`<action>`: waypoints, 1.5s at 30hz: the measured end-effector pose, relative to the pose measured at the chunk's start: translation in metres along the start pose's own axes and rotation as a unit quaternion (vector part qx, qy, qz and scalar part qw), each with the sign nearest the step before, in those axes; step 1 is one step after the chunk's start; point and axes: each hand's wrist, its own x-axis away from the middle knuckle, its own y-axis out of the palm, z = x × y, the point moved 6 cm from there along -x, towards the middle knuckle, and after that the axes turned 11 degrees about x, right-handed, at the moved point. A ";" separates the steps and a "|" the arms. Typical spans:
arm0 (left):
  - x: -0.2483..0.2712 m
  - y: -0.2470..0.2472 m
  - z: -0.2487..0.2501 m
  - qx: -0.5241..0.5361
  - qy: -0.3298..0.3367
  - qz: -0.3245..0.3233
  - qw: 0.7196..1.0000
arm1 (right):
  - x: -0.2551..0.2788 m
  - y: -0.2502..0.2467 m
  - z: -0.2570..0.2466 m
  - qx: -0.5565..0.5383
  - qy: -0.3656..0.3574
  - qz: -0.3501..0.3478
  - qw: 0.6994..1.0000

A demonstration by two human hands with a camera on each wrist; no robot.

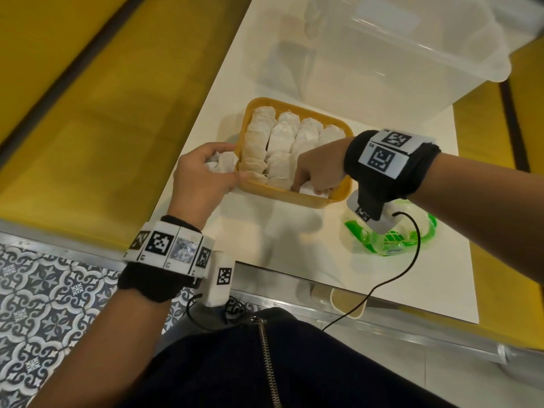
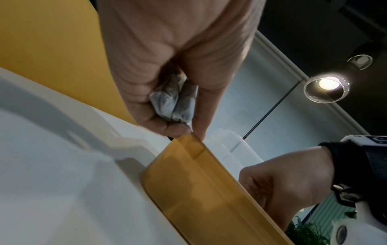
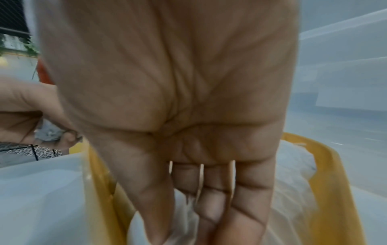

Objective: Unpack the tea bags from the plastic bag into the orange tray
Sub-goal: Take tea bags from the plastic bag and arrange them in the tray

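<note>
Tea bags going into the orange tray [image 1: 309, 198]
Left hand [image 1: 203, 175] clutches spare tea bags [image 1: 222, 163] at frame centre; right hand [image 1: 319, 172] – fingers straight – presses one down; they are light, soft, tearable – pinch edges

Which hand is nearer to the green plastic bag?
Right. The right hand reaches into the orange tray, its wrist directly over the plastic bag. The left hand holds tea bags at the tray's far left side.
</note>
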 end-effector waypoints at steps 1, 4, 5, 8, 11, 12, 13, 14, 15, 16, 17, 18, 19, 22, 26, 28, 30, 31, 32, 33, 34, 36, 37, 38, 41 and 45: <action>0.000 0.000 0.001 -0.001 0.003 0.000 1.000 | 0.000 0.000 -0.002 0.005 -0.001 -0.004 1.000; 0.000 0.001 0.001 -0.002 0.007 -0.002 1.000 | 0.001 0.000 -0.003 0.007 0.002 -0.011 1.000; 0.000 0.001 0.001 0.000 0.007 -0.002 1.000 | 0.002 0.001 -0.002 0.004 0.002 -0.014 1.000; -0.001 0.000 0.001 0.003 0.005 0.000 1.000 | -0.003 0.005 -0.003 0.008 0.000 -0.028 1.000; -0.002 0.001 0.000 0.002 0.002 -0.003 1.000 | -0.012 0.017 -0.003 0.035 0.028 -0.054 0.998; -0.002 0.002 0.001 0.003 0.003 -0.003 1.000 | -0.012 0.018 -0.003 0.039 0.038 -0.054 0.997; -0.002 0.002 0.001 0.003 0.005 -0.003 1.000 | -0.012 0.016 -0.002 0.042 0.042 -0.049 0.997; -0.001 0.002 0.001 0.002 0.007 -0.001 1.000 | -0.011 0.013 0.001 0.041 0.044 -0.036 0.998; -0.001 0.002 0.001 0.002 0.007 0.000 1.000 | -0.009 0.011 0.003 0.046 0.047 -0.027 0.998; -0.001 0.002 0.001 0.003 0.005 -0.001 1.000 | -0.007 0.010 0.006 0.048 0.052 -0.021 0.997; -0.001 0.002 0.001 0.005 0.003 -0.002 1.000 | -0.006 0.010 0.010 0.044 0.059 -0.018 0.997; -0.001 0.003 0.000 0.004 0.001 -0.003 1.000 | -0.006 0.010 0.012 0.035 0.060 -0.014 0.997; -0.001 0.003 0.000 0.003 0.000 -0.002 1.000 | -0.006 0.010 0.014 0.024 0.057 -0.009 0.998; -0.001 0.002 0.000 0.000 0.001 0.000 1.000 | -0.001 0.003 0.015 -0.001 0.045 0.028 0.999; -0.001 0.002 0.000 -0.004 0.000 0.001 1.000 | 0.010 -0.018 0.018 -0.020 0.044 0.122 0.991; -0.001 0.003 0.000 -0.003 0.003 0.003 1.000 | 0.014 -0.026 0.017 -0.028 0.050 0.164 0.985; -0.001 0.003 0.000 -0.005 0.006 0.003 1.000 | 0.014 -0.031 0.017 -0.032 0.056 0.190 0.980; 0.000 0.002 0.000 -0.006 0.006 0.002 1.000 | 0.014 -0.033 0.016 -0.030 0.060 0.196 0.978; 0.000 0.002 0.000 -0.005 0.006 0.002 1.000 | 0.013 -0.033 0.016 -0.028 0.066 0.198 0.978; 0.000 0.002 0.001 -0.005 0.007 0.001 1.000 | 0.013 -0.033 0.016 -0.025 0.075 0.201 0.976; 0.000 0.002 0.001 -0.005 0.007 0.001 1.000 | 0.013 -0.033 0.015 -0.019 0.083 0.208 0.974; 0.001 0.002 0.001 -0.007 0.008 0.001 1.000 | 0.014 -0.032 0.013 0.004 0.101 0.217 0.971; 0.001 0.003 0.002 -0.007 0.009 0.000 1.000 | 0.014 -0.030 0.012 0.017 0.110 0.212 0.971; 0.001 0.003 0.002 -0.006 0.010 -0.002 1.000 | 0.013 -0.027 0.010 0.027 0.117 0.203 0.972; 0.002 0.003 0.002 -0.004 0.009 -0.003 1.000 | 0.012 -0.024 0.007 0.035 0.129 0.189 0.973; 0.002 0.003 0.001 -0.010 0.009 -0.005 1.000 | 0.013 -0.029 0.008 0.033 0.126 0.212 0.969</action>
